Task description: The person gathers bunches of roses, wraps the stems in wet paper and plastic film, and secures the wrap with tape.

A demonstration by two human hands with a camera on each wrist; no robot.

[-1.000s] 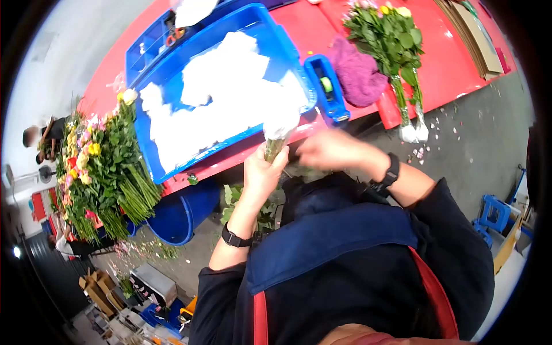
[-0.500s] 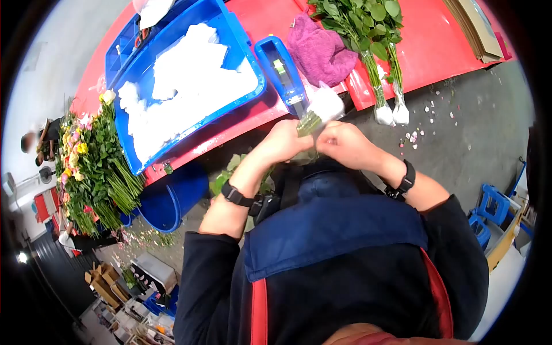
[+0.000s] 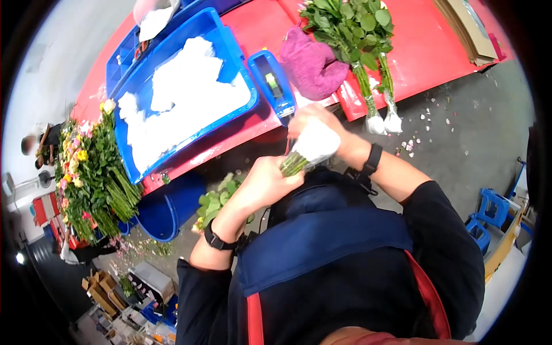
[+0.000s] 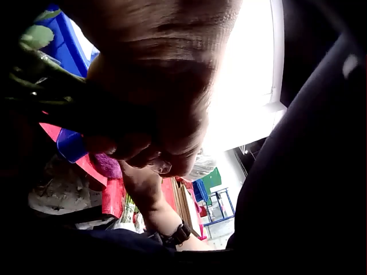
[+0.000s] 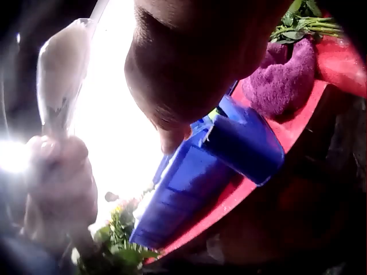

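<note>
Gripped stem bundle (image 3: pixel 292 165) in left hand (image 3: pixel 267 185), fingers curled round it. Cupped right hand (image 3: pixel 313 118) over white wrap (image 3: pixel 315 144) on cut ends. Held before chest, just below red table (image 3: pixel 425 52) edge, near blue tape dispenser (image 3: pixel 274 86).

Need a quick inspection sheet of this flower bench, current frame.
surface: red table, partly covered.
job's things: flower bunch, stem ends in white wrap.
clutter: blue tray of white wadding; tape dispenser; purple cloth; wrapped bunches; cardboard sheets.
grips: left hand grips the bunch's stems; right hand behind the wrap near the dispenser, hold unclear.
cables: nothing seen.
surroundings: loose flower pile, blue bucket, scattered petals, blue stool.
</note>
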